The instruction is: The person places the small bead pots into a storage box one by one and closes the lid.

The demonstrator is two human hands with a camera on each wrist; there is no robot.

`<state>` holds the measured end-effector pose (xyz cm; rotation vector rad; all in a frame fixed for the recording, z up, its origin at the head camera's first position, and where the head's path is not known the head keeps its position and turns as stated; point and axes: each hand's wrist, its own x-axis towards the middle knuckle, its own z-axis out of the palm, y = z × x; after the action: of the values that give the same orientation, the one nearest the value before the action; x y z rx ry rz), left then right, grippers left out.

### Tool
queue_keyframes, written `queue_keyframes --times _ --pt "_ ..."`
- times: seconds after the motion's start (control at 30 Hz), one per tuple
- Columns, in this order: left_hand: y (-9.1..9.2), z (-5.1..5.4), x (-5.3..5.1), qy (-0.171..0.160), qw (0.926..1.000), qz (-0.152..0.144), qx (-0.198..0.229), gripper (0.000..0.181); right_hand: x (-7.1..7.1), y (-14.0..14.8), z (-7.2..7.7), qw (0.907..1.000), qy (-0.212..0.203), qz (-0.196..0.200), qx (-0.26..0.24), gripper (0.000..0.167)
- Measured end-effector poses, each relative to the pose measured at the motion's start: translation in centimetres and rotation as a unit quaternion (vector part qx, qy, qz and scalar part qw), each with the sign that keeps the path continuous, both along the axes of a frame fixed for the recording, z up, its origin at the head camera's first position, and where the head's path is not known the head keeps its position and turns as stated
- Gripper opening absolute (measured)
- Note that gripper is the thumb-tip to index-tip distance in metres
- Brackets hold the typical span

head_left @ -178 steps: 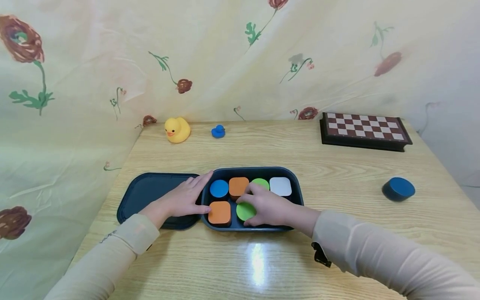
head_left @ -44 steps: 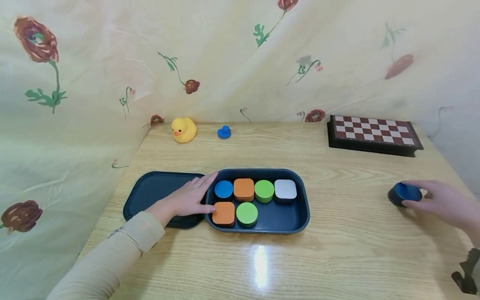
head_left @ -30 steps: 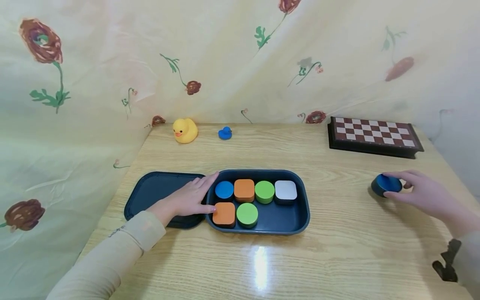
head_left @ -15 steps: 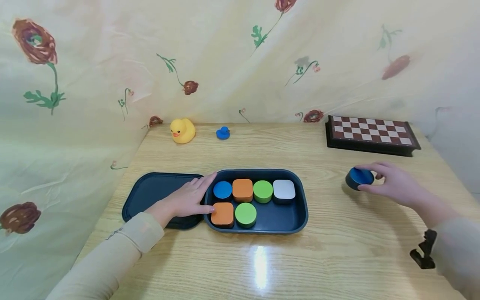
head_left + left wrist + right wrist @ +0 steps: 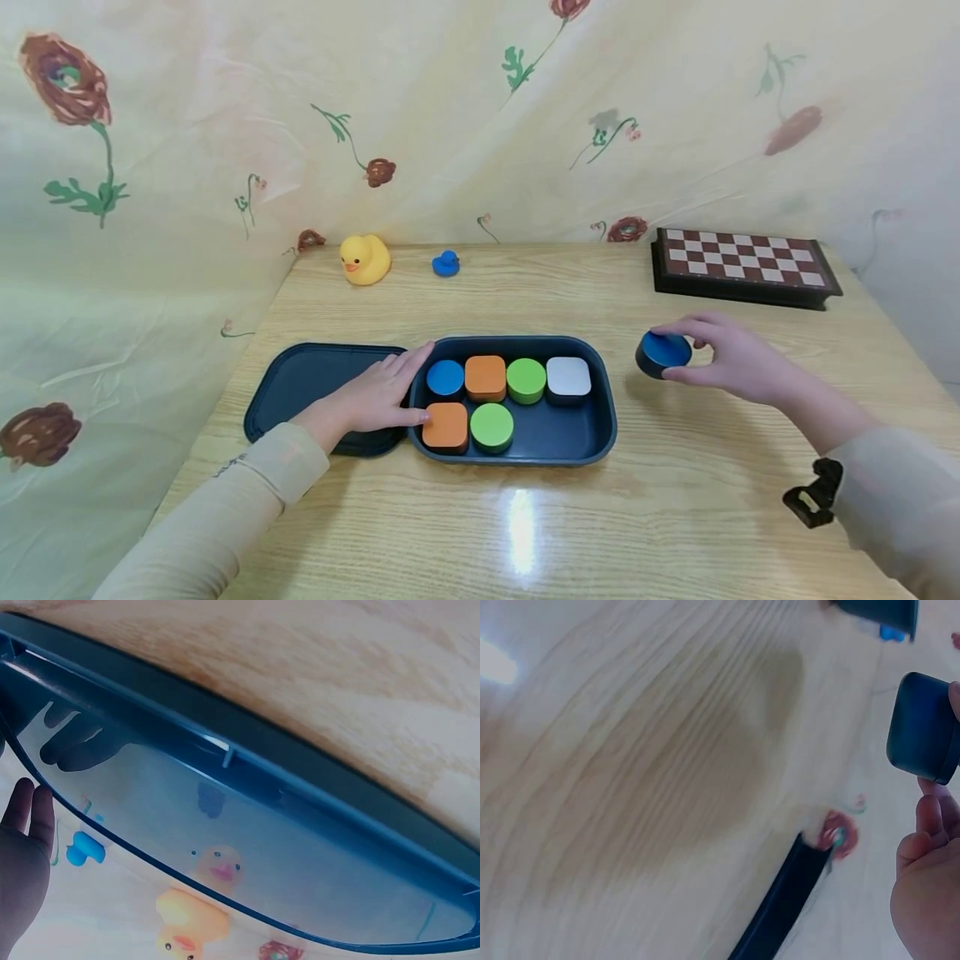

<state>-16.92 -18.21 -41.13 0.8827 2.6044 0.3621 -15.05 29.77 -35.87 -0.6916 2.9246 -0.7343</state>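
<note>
My right hand (image 5: 731, 354) pinches a round dark container with a blue top (image 5: 664, 352) between thumb and fingers, to the right of the dark blue tray (image 5: 558, 433). The right wrist view shows that container (image 5: 922, 727) above the hand (image 5: 934, 877). My left hand (image 5: 375, 396) rests with spread fingers on the tray's left edge, its thumb by an orange square piece (image 5: 445, 427). Inside the tray are a blue round piece (image 5: 446, 379), another orange square one (image 5: 485, 377), two green round ones (image 5: 526, 380) and a white square one (image 5: 568, 379).
A dark lid (image 5: 315, 387) lies left of the tray, partly under the left forearm. Toward the back stand a yellow duck (image 5: 365, 260) and a small blue duck (image 5: 446, 264). A chessboard box (image 5: 742, 262) lies at the back right, before a flowered cloth.
My right hand took hold of the blue-topped container at the far right and has carried it left, toward the tray. The left hand keeps its place on the tray's edge.
</note>
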Motion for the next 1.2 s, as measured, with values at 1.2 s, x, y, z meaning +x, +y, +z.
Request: queue_keyframes --times 1.2 --pt "-0.2 -0.3 0.0 -0.003 0.9999 0.004 0.013 0.098 0.6 -11.4 -1.3 0.9869 -0.036 0.157 -0.014 0.051"
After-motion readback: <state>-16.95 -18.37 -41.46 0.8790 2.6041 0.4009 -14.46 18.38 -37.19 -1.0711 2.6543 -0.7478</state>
